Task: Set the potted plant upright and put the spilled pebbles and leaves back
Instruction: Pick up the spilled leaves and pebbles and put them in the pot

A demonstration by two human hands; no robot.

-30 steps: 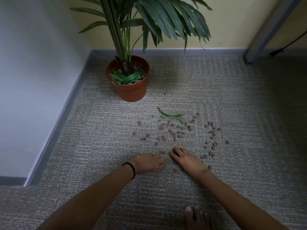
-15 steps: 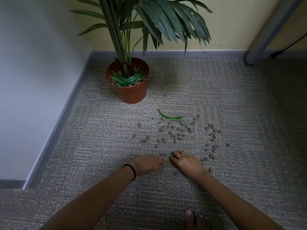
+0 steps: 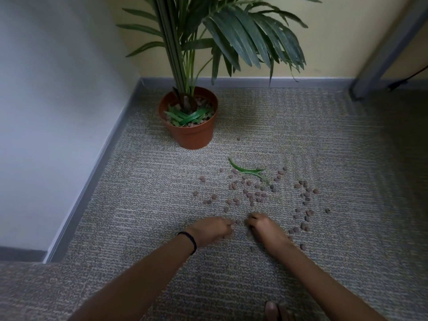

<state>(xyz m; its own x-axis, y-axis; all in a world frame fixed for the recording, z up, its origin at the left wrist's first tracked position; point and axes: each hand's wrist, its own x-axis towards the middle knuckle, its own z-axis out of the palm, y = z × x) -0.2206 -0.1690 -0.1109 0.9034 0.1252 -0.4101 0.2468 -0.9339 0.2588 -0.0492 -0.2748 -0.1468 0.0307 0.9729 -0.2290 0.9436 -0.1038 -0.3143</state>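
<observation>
Evidently the left hand point(image 3: 210, 230) and the right hand point(image 3: 266, 231) are laid knuckles-up on the carpet point(image 3: 139, 205), just beside each other, fingers curled down at the near edge of the spilled pebbles point(image 3: 250, 195). Whether any pebbles are pinched or cupped under those fingers cannot be told.

Trouble could be expected from the pebbles themselves: they are small, rounded and loosely scattered, so some could be rolled outward by a sweeping gather, and a few could be shed from a full fist on the way to the pot point(image 3: 192, 135). The cluster at the right lies near the right forearm and could be nudged further apart. The loose leaf point(image 3: 246, 170), beyond the pebbles, could be overlooked, or creased if scooped up with them. The pot is stood upright, well apart from the hands, with leaves point(image 3: 190, 114) and pebbles already inside; it could be tipped over if the fronds of the plant point(image 3: 231, 38) were caught by a careless reach.

The carpet is a grey ribbed pile, dimly lit, in which brown pebbles are easily missed. A corner is formed behind the pot by 2 walls, a pale wall point(image 3: 46, 112) at the left and a yellow wall point(image 3: 335, 42) behind, both edged by grey skirting point(image 3: 92, 172). A grey post point(image 3: 382, 49) and a dark cable point(image 3: 407, 78) are seen at far right.
</observation>
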